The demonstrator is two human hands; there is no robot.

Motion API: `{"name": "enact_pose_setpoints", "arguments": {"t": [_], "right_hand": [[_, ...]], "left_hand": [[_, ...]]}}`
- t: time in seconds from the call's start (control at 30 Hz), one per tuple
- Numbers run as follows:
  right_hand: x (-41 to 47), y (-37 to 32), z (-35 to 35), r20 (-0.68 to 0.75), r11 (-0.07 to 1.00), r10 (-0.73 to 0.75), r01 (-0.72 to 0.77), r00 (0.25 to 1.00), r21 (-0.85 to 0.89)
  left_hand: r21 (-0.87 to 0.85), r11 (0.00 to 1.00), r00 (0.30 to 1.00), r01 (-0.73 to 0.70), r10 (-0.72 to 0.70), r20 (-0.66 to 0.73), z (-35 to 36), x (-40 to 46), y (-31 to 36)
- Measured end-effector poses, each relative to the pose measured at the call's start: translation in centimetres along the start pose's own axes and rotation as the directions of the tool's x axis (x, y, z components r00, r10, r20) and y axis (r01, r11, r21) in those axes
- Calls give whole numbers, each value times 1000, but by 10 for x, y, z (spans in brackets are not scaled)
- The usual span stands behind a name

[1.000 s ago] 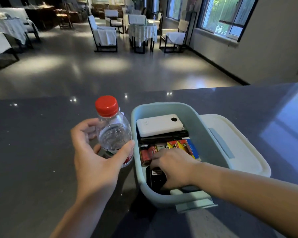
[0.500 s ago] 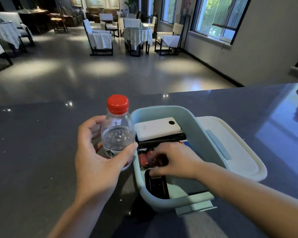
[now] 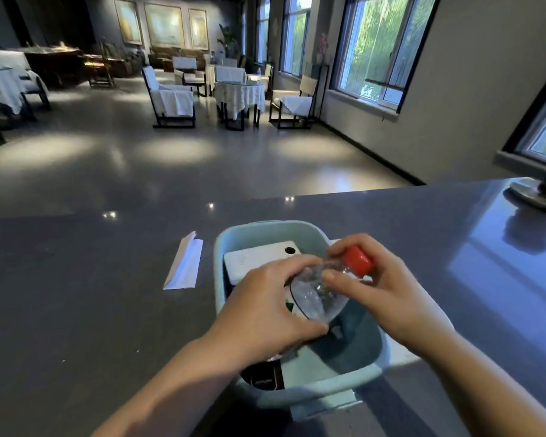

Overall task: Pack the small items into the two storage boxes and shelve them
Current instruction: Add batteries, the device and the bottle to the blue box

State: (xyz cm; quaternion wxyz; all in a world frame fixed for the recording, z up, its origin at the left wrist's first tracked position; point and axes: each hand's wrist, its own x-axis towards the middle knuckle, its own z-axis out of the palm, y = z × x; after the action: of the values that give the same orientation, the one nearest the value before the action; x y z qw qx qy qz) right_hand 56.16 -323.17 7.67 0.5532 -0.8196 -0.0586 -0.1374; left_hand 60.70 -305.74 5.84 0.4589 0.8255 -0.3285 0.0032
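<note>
Both your hands grip the water bottle [image 3: 316,298], tilted over the pale blue storage box [image 3: 328,386] on the dark worktop [image 3: 76,310]: your left hand [image 3: 265,310] wraps its body, and your right hand [image 3: 382,285] pinches the neck by the red cap [image 3: 358,260]. A white power bank [image 3: 252,257] lies inside the box, and a folded white paper [image 3: 185,266] lies just left of it.

Clear glossy plastic bottle [image 3: 316,294], matt plastic box [image 3: 312,389], polished stone-look countertop [image 3: 76,294]
</note>
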Motion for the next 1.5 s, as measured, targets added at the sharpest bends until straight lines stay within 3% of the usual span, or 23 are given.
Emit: {"name": "enact_pose_setpoints", "arguments": {"t": [0.2,0.3,0.47,0.63,0.83,1.03,1.13,1.4,1.5], "right_hand": [[-15,52,9,194,982,158,-134,968,-132],[-9,56,2,272,947,159,-69,949,-313],[-4,54,-10,428,787,185,127,885,-603],[-5,54,-4,428,680,190,196,884,-706],[-6,55,3,334,707,223,83,916,-702],[-3,33,53,158,810,68,38,985,-585],[6,14,95,121,862,52,17,991,-507],[78,-8,204,140,783,81,23,987,-621],[115,8,244,124,799,278,-157,953,-581]], "left_hand": [[178,981,970,83,-121,212,18,-14,-36],[323,943,954,73,-160,253,21,-15,-39],[465,882,936,77,-225,272,26,-14,-43],[467,881,972,77,-172,163,18,-21,-48],[244,962,990,119,-94,-109,-6,-39,-69],[-5,979,914,202,-190,-358,-28,-64,-94],[-52,961,858,272,-267,-438,-48,-70,-116],[81,857,786,509,-425,-449,-100,-81,-200],[168,816,795,553,-458,-397,-110,-89,-228]]}}
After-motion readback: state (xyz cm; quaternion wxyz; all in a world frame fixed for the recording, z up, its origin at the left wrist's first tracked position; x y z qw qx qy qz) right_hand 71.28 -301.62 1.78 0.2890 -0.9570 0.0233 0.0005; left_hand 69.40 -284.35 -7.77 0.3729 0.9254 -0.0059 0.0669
